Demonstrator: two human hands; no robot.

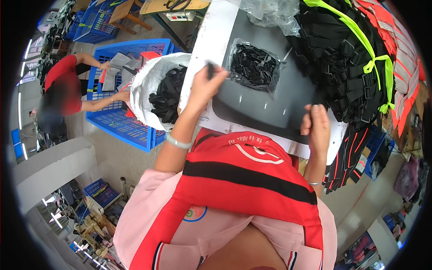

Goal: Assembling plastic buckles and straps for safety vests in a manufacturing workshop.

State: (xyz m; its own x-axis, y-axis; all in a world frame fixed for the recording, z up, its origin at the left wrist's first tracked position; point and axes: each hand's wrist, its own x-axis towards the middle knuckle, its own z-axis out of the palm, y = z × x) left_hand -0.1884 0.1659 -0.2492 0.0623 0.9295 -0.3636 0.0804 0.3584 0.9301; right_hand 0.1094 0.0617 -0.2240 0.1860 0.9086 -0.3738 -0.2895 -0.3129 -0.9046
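My left hand (208, 87) is raised over the table's left edge, beside a white woven sack (143, 85) full of black webbing straps (168, 95). Its fingers pinch a small black piece, blurred by motion. On the right, my right hand (317, 128) is above the near right part of a dark grey mat (256, 108). Those fingers are curled closed, and what they hold, if anything, cannot be made out. Between the hands, farther back, lies a clear plastic bag of small black plastic buckles (254, 66). A large heap of black straps with buckles (337, 63) covers the table's right side.
Yellow-green ribbon (373, 67) ties the strap heap, with orange and grey strips (402, 67) beyond. Crumpled clear plastic (272, 18) lies at the back. Left of the table, a person in red (63, 83) reaches into a blue crate (119, 137). Red-lined black strips (348, 155) hang right.
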